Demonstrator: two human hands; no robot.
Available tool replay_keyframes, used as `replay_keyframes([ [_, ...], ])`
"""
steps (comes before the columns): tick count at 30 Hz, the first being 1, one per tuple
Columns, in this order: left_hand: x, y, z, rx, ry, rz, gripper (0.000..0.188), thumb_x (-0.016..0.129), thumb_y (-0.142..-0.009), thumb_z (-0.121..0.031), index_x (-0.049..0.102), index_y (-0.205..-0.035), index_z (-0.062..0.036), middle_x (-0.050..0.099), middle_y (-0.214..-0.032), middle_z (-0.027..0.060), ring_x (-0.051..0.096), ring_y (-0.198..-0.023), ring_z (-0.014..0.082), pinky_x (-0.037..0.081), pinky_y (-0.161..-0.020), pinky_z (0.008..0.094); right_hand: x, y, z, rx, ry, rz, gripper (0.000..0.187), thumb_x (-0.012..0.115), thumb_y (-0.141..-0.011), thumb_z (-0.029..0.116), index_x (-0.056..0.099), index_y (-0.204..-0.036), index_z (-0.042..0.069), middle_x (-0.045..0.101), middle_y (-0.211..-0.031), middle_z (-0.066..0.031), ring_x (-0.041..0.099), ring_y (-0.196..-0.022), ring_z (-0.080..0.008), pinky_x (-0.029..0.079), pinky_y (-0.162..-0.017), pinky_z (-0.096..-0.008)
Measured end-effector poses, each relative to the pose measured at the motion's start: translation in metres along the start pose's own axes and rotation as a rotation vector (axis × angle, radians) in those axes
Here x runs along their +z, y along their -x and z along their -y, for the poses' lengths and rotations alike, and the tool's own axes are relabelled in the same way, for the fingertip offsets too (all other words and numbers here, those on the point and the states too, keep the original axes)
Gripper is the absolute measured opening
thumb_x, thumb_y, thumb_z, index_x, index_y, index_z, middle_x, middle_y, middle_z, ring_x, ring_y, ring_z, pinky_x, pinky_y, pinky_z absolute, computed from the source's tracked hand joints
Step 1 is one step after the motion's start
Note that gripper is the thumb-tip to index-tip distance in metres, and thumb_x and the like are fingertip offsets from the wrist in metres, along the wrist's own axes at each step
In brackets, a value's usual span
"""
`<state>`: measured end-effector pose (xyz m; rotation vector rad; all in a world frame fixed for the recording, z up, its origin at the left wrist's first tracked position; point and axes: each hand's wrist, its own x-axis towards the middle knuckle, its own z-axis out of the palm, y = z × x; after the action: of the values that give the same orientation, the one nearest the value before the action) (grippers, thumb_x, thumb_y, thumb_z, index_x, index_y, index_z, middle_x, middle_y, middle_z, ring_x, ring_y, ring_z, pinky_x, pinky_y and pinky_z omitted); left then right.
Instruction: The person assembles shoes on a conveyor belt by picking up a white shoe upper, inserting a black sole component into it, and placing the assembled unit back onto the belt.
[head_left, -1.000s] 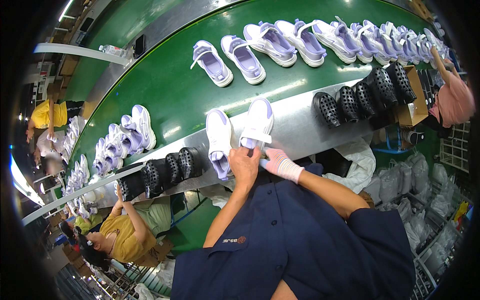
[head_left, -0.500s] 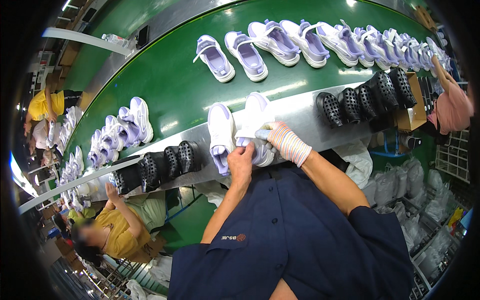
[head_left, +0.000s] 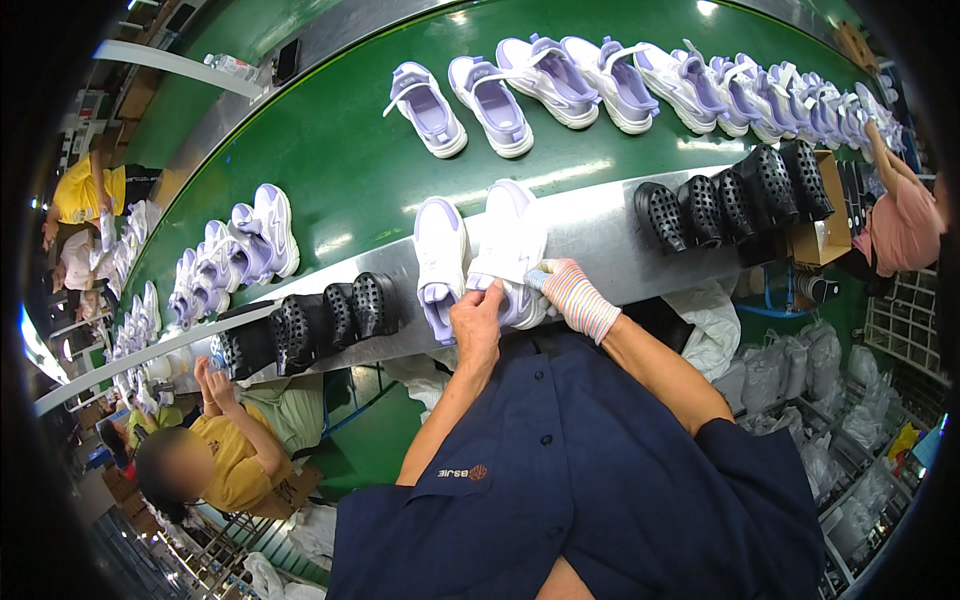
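A pair of white and lavender sneakers stands on the metal ledge before me, toes pointing away. My left hand (head_left: 477, 322), bare, is closed with thumb and finger pinching the right sneaker (head_left: 511, 228) near its strap and opening. That white strap (head_left: 505, 268) lies across the instep. On the same shoe's right side is my right hand (head_left: 578, 298), in a striped knit glove, its fingers closed against the shoe's edge and partly hidden. The left sneaker (head_left: 440, 245) stands just beside it, apart from my fingers' grip.
More sneakers (head_left: 495, 105) line the green belt (head_left: 350, 170) ahead, stretching right. Others stand on the left (head_left: 265, 235). Black perforated shoe forms (head_left: 660, 215) sit on the ledge to both sides, near a cardboard box (head_left: 825, 215). A person in yellow (head_left: 240, 460) works at left.
The strap, held up by my right hand before, now lies down over the right sneaker. My right hand has shifted slightly right and down to the shoe's side.
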<state>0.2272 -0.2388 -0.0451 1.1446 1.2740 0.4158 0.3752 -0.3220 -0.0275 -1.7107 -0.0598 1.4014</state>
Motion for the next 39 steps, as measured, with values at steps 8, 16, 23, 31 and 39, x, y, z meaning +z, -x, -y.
replay_keyframes([
  [8,0.007,0.003,-0.002,0.027,-0.089,-0.015,0.037,0.076,-0.092,-0.025,0.068,-0.070,0.0037,0.054,-0.061,-0.0042,0.040,-0.058,0.0065,0.031,-0.052,0.0301,-0.001,-0.001,0.031,-0.068,-0.026,0.134,0.022,0.071,-0.089,0.025,0.072,-0.091,0.003,0.065,-0.073,-0.0045,0.055,-0.057,-0.0117,0.043,-0.047,-0.0290],
  [16,0.013,0.003,0.000,0.058,-0.174,-0.006,0.038,0.075,-0.091,-0.027,0.069,-0.072,0.0059,0.054,-0.059,-0.0024,0.042,-0.057,0.0075,0.033,-0.053,0.0313,0.005,-0.013,0.059,0.015,-0.024,0.193,0.016,0.070,-0.083,0.020,0.069,-0.085,0.004,0.063,-0.070,-0.0051,0.054,-0.055,-0.0122,0.041,-0.044,-0.0287],
  [23,0.015,0.005,-0.004,-0.036,-0.081,-0.027,0.031,0.077,-0.091,-0.022,0.074,-0.080,0.0067,0.062,-0.069,-0.0001,0.046,-0.062,0.0075,0.035,-0.056,0.0277,-0.020,-0.025,0.044,0.153,-0.398,0.196,0.011,0.070,-0.082,0.017,0.064,-0.081,0.008,0.060,-0.068,-0.0033,0.052,-0.052,-0.0111,0.036,-0.040,-0.0252],
  [31,0.017,0.004,0.004,-0.038,0.021,-0.064,0.034,0.076,-0.091,-0.019,0.066,-0.068,0.0036,0.054,-0.062,-0.0044,0.040,-0.058,0.0053,0.030,-0.052,0.0288,-0.027,-0.015,0.002,0.108,-0.284,0.123,0.007,0.068,-0.087,0.013,0.067,-0.085,0.007,0.059,-0.067,-0.0010,0.050,-0.052,-0.0088,0.036,-0.041,-0.0245],
  [39,0.026,0.004,0.007,0.018,0.011,-0.108,0.033,0.078,-0.090,-0.020,0.069,-0.071,0.0048,0.056,-0.063,-0.0029,0.042,-0.059,0.0067,0.031,-0.052,0.0301,-0.019,-0.017,-0.021,0.083,-0.183,0.042,0.015,0.070,-0.092,0.017,0.073,-0.100,0.005,0.064,-0.071,-0.0028,0.055,-0.056,-0.0111,0.043,-0.047,-0.0285],
])
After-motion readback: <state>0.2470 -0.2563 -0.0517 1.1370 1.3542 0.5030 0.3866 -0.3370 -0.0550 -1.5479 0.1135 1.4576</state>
